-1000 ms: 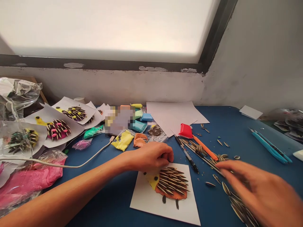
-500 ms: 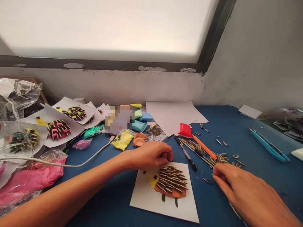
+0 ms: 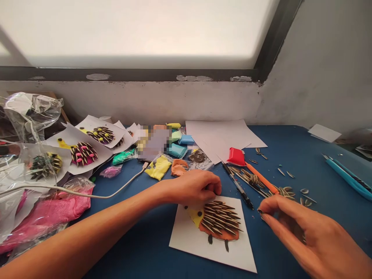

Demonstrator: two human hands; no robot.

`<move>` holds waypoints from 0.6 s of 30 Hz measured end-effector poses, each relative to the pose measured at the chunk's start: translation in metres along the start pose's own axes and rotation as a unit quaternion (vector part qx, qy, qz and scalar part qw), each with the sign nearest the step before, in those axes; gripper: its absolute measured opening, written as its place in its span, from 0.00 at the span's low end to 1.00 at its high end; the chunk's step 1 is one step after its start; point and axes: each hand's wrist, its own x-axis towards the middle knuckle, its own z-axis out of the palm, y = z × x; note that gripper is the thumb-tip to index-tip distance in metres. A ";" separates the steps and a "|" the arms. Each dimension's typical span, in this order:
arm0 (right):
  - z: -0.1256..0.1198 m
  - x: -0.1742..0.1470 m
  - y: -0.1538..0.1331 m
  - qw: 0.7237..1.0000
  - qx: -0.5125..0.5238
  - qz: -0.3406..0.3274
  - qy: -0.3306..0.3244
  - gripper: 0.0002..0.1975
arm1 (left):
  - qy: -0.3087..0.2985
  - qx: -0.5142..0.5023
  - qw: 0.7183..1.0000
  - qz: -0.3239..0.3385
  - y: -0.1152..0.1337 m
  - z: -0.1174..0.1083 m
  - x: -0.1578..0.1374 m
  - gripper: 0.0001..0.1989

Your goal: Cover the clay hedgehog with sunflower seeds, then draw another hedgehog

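A white card (image 3: 186,242) lies in front of me with a hedgehog figure (image 3: 219,232) on it. The figure has a yellow clay face, an orange clay body, dark legs and rows of striped sunflower seeds as spines. My left hand (image 3: 200,188) rests at the card's top edge, its fingers curled; whatever they hold is hidden. To the right of the card, just above the table, my right hand (image 3: 302,228) pinches a sunflower seed (image 3: 259,211) between thumb and forefinger. Loose sunflower seeds (image 3: 252,179) lie beyond it beside an orange stick (image 3: 263,178) and a black pen (image 3: 238,186).
Finished hedgehog cards (image 3: 58,128) overlap at left, near pink clay (image 3: 64,211) in plastic and a white cable (image 3: 116,193). Clay packets (image 3: 158,166) lie behind my left hand. White sheets (image 3: 215,135), a red packet (image 3: 236,156) and a blue tool (image 3: 348,176) lie farther back and right.
The seed that lay alone right of the card is off the table, and one now shows at my right fingertips. The view has shifted left; my left hand stays at the card.
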 end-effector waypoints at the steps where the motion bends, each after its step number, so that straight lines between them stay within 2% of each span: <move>1: 0.001 -0.001 -0.002 1.000 0.010 -0.016 0.000 0.13 | 0.000 -0.001 1.000 0.000 0.000 0.000 0.000 0.09; 4: 0.003 -0.003 -0.001 0.999 0.009 -0.046 0.013 0.11 | 0.003 -0.002 1.000 0.006 -0.001 0.000 0.000 0.09; 9: 0.004 -0.005 0.010 0.999 -0.003 0.018 0.049 0.15 | 0.002 0.006 1.000 0.006 0.000 0.000 0.000 0.09; 15: 0.009 -0.006 0.000 0.998 0.042 -0.023 -0.032 0.11 | 0.002 0.005 1.000 0.000 0.001 0.000 -0.001 0.09; 18: 0.012 -0.009 -0.008 0.998 0.061 -0.025 -0.025 0.12 | 0.004 0.005 1.000 0.001 0.000 0.000 -0.001 0.09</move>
